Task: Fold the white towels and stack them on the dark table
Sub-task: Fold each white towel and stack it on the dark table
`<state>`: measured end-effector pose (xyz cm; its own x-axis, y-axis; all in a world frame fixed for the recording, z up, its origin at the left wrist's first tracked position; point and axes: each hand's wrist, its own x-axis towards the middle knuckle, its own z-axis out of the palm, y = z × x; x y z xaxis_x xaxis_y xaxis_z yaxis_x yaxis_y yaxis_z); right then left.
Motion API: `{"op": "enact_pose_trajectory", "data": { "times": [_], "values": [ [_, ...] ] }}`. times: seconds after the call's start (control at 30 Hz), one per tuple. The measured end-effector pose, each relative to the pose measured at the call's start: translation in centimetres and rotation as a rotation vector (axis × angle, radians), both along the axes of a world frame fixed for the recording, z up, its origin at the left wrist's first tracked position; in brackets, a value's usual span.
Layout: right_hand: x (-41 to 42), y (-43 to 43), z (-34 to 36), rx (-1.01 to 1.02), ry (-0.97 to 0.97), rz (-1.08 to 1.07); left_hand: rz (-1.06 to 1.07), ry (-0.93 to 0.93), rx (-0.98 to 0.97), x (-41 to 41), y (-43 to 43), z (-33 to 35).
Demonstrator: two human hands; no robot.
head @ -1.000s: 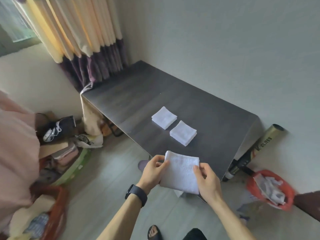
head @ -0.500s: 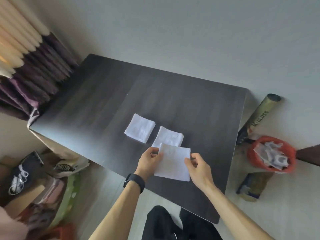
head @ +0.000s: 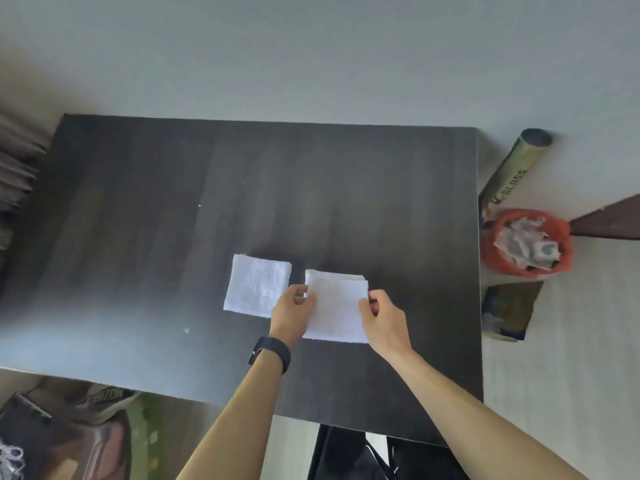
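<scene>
A folded white towel [head: 337, 311] is held over the right-hand folded towel pile [head: 349, 276] on the dark table [head: 173, 220], covering most of it. My left hand [head: 292, 311] pinches the held towel's left edge and my right hand [head: 382, 318] pinches its right edge. Only the pile's far edges show beneath. Another folded white towel [head: 258, 289] lies flat just to the left, beside my left hand.
A red bin [head: 526, 245] with crumpled paper stands on the floor right of the table, with a metallic tube [head: 509, 178] leaning behind it and a flat packet [head: 509, 315] in front. Bags and shoes [head: 62, 434] crowd the floor at the lower left.
My hands carried the folded towel from the table's near edge forward, over the right-hand folded towel. The view swung to look straight down on the table.
</scene>
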<state>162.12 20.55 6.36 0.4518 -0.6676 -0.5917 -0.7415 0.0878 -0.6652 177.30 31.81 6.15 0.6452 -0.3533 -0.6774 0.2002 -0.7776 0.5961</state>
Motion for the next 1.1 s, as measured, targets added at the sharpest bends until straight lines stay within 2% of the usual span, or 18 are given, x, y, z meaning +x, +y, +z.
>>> {"op": "enact_pose_trajectory", "data": {
  "times": [0.53,0.6,0.67,0.77,0.83,0.9,0.97,1.1],
  "values": [
    [2.3,0.8,-3.3,-0.118,0.125,-0.038,-0.078,-0.088,0.008,1.8,-0.6,-2.3],
    [2.1,0.8,-3.4,-0.168,0.113,-0.087,-0.133,-0.158,0.005,1.6,-0.4,-1.9],
    [1.7,1.0,-3.4,-0.248,0.106,-0.119,-0.231,-0.314,0.027,1.3,0.0,-1.7],
    [1.0,2.1,-3.6,-0.444,0.095,-0.069,-0.451,-0.738,-0.008,0.6,0.6,-2.2],
    [1.1,3.0,-3.8,-0.652,0.09,0.077,-0.634,-0.92,-0.041,0.5,0.5,-3.0],
    [1.9,3.8,-4.3,-0.761,0.088,0.244,-0.804,-0.947,-0.039,0.8,0.4,-4.1],
    [3.0,4.1,-5.0,-0.758,0.166,0.351,-0.906,-0.936,-0.007,1.3,0.6,-5.5],
    [3.6,3.4,-6.7,-0.689,0.298,0.412,-0.943,-0.89,0.064,1.8,1.3,-7.5]
  ]
}}
